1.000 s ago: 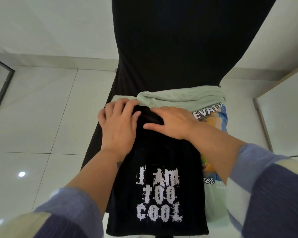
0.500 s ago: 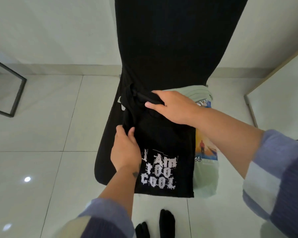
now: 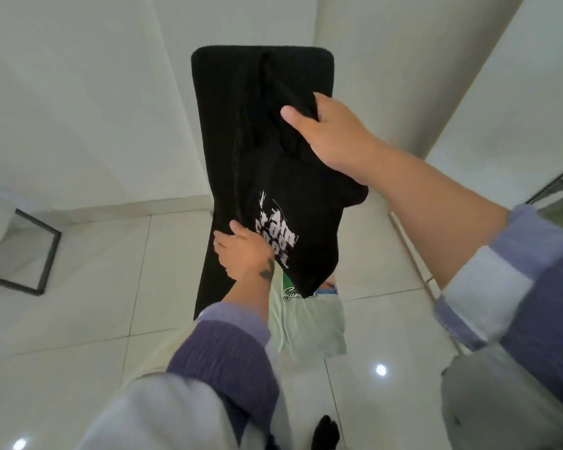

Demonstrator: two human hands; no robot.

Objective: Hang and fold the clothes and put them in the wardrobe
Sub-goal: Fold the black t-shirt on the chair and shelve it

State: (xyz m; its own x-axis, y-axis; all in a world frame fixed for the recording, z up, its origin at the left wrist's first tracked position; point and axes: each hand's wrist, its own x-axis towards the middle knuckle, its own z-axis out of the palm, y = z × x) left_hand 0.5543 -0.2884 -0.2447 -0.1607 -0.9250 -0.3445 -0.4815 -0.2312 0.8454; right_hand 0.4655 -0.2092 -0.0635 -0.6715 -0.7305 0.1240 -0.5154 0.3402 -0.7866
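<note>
Folded black T-shirt, white lettering: lifted off the chair, held between both hands. Right hand grips its upper end, thumb across the cloth; left hand holds the lower left edge beside the print. Long axis runs from upper end down and toward the viewer, sagging. Beneath: pale green T-shirt lying on black-covered chair. White tiled floor, white walls, black metal frame at left.

The black T-shirt is matt cloth with a cracked white print. The floor tiles are glossy. The sleeve is ribbed fabric.
</note>
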